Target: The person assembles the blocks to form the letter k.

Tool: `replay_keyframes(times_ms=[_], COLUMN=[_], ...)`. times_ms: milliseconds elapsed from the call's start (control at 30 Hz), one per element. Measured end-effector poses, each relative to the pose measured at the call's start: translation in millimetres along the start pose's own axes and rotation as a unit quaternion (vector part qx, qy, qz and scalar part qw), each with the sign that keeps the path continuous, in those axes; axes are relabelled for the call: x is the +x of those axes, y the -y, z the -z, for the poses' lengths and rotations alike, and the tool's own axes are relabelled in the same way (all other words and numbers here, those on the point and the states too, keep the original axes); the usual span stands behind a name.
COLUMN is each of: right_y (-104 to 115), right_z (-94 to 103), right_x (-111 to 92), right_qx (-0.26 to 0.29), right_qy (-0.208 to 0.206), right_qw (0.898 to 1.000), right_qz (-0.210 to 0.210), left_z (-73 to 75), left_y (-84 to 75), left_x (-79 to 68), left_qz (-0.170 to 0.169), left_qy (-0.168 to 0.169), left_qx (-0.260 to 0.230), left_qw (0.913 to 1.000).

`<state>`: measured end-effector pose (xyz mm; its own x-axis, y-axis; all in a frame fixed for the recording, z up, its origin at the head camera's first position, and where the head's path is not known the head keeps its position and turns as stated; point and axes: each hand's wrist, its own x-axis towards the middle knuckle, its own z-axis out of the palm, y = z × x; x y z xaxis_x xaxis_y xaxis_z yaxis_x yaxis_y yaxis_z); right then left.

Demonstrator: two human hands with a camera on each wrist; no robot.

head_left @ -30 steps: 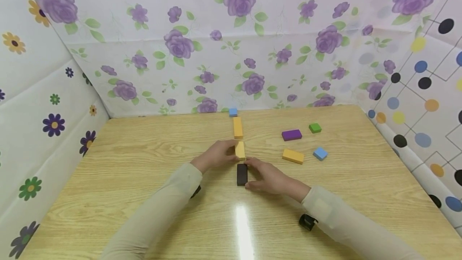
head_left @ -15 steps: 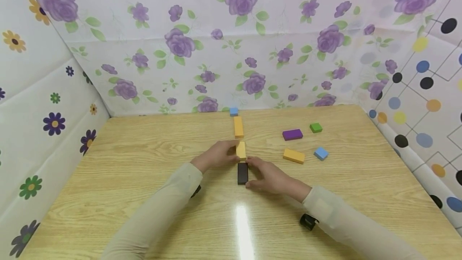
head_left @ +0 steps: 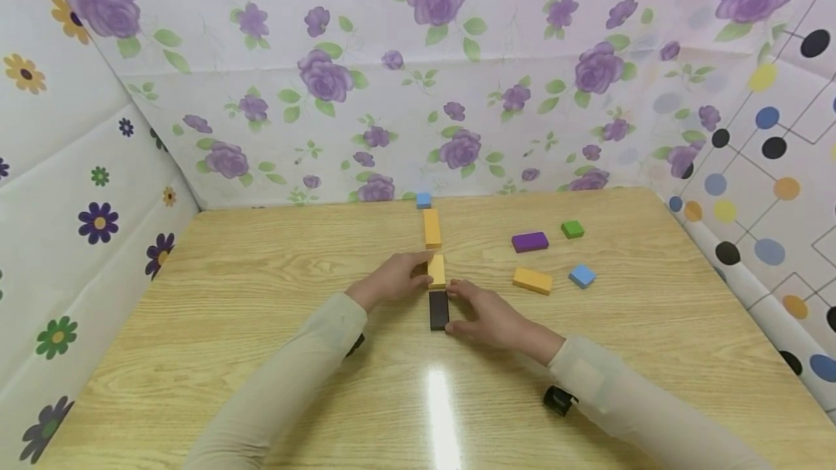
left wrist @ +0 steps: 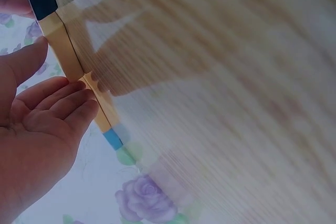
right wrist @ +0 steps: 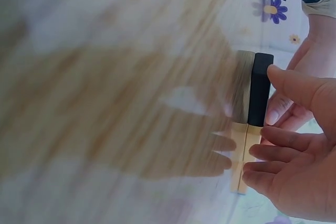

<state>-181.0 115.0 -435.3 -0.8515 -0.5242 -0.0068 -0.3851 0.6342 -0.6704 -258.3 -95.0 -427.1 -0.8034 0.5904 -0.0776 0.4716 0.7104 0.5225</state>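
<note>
A column of blocks runs away from me on the wooden table (head_left: pixel 261 260): a black block (head_left: pixel 439 310) nearest, then a light yellow block (head_left: pixel 437 272), a longer orange block (head_left: pixel 432 229) and a small blue block (head_left: pixel 424 201). From the left, my left hand (head_left: pixel 395 278) holds the light yellow block, thumb by its near end and forefinger by its far end. My right hand (head_left: pixel 488 316) spans the black block's right side, its thumb at the near corner and fingertips by the far one. In the right wrist view the black block (right wrist: pixel 259 90) meets the yellow one end to end.
To the right lie a purple block (head_left: pixel 530 242), a green block (head_left: pixel 572 229), an orange block (head_left: pixel 532 280) and a blue block (head_left: pixel 582 276). Flower-printed cloth (head_left: pixel 326 129) hangs behind the table, with patterned cloth along both sides.
The black block has slid slightly away from me with my right hand, narrowing its gap to the light yellow block. My left hand stays at the yellow block.
</note>
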Motion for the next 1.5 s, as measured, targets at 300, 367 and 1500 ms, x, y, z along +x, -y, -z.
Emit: replay_keyframes(times_ms=[300,367,1500], right_y=[4.0,4.9,5.1], right_z=[1.8,2.2,1.5], right_x=[0.6,0.8,5.6], right_qx=[-0.001,-0.004,-0.018], right_qy=[0.012,0.015,0.001], right_qw=[1.000,1.000,1.000], right_qz=[0.011,0.011,0.013], left_z=[-0.9,-0.8,-0.6], left_y=[0.5,0.5,0.1], left_x=[0.8,0.6,0.7], left_qz=[-0.005,-0.003,-0.013], left_qy=[-0.004,-0.003,-0.006], left_qx=[-0.004,-0.003,0.004], left_qw=[1.0000,1.0000,0.9999])
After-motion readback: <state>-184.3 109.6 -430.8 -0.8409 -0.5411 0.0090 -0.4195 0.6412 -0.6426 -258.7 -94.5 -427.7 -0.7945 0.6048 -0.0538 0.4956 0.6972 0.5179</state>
